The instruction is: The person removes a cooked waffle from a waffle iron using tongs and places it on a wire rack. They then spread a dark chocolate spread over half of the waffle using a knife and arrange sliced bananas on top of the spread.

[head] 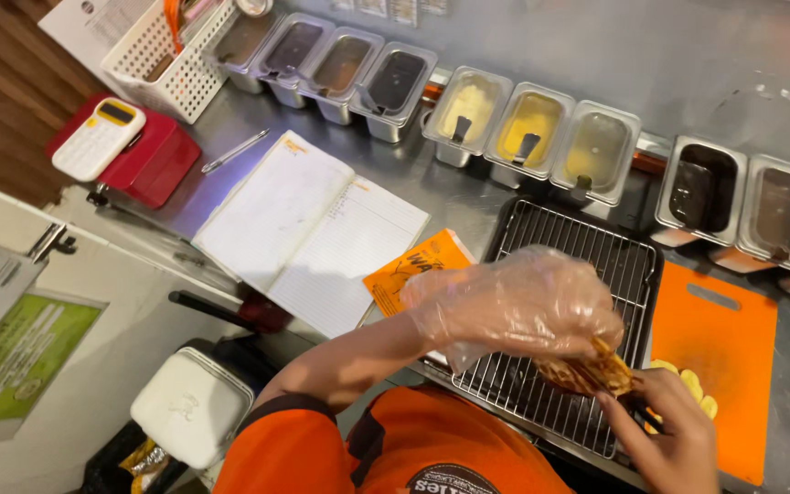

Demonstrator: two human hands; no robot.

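My left hand (518,306), in a loose clear plastic glove, grips a folded golden-brown waffle (587,372) from above. My bare right hand (674,434) pinches the same waffle from below and right, near some yellow banana slices (695,384). Both hands hover over the front of a wire cooling rack (587,247) set in a dark tray. An orange paper sleeve (413,265) lies just left of the rack, partly under my gloved hand.
An orange cutting board (724,338) lies right of the rack. Steel sauce tubs (523,128) line the back wall. An open lined notebook (313,229), a pen (235,151), a white calculator (98,137) on a red box and a white basket (171,55) sit at left.
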